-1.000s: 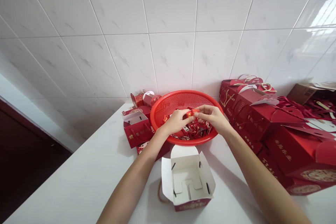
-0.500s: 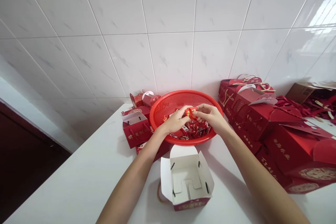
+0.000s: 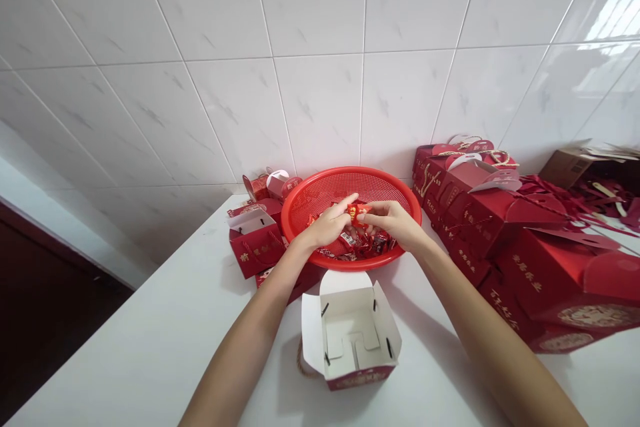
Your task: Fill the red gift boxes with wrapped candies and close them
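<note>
Extending roughly left to right, the packet (image 3: 359,214) is pinched by the right hand (image 3: 395,221). The left hand (image 3: 330,225) adjoins it, grip unclear.

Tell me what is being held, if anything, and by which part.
A small red packet, by its right side, in the right hand; whether the left hand also grips it cannot be told.

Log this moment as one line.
right hand: holding red-wrapped candy | left hand: at candy | position: over red mesh basket | white-lined box: open, before basket
</note>
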A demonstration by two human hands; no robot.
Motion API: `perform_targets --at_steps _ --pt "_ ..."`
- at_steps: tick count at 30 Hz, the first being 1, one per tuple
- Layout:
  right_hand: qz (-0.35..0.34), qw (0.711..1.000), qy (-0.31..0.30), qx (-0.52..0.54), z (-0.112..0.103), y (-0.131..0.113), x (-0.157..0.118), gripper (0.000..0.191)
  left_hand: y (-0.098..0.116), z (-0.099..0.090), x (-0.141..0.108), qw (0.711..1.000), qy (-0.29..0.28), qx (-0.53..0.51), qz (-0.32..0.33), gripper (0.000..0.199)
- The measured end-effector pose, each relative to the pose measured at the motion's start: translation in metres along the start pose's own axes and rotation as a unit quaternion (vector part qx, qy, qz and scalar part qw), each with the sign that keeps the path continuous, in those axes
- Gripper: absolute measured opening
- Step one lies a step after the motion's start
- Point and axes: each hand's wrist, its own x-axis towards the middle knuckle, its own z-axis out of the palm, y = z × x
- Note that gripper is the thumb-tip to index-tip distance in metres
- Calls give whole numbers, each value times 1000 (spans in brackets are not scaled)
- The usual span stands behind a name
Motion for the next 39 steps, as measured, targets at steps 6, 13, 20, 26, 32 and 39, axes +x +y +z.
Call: perform_targets --at_steps 6,13,20,26,32,39 --pt "-10 1000 -18 -20 -1 3 -1 31 10 5 -4 994 -57 -78 -43 74" --pt "-4 997 57 45 1 1 1 42 7 4 1 999 4 -31 -13 62" --pt "-1 987 115 115 -1 -1 3 50 4 1 3 991 30 128 -9 37" --pt "11 982 114 149 -3 -3 4 54 7 2 -1 958 -128 254 -44 45" --pt "22 981 120 151 -3 -4 3 52 13 7 1 915 -180 349 -88 61" --pt "5 978 145 149 -2 -2 2 43 8 12 9 891 -185 404 -96 50"
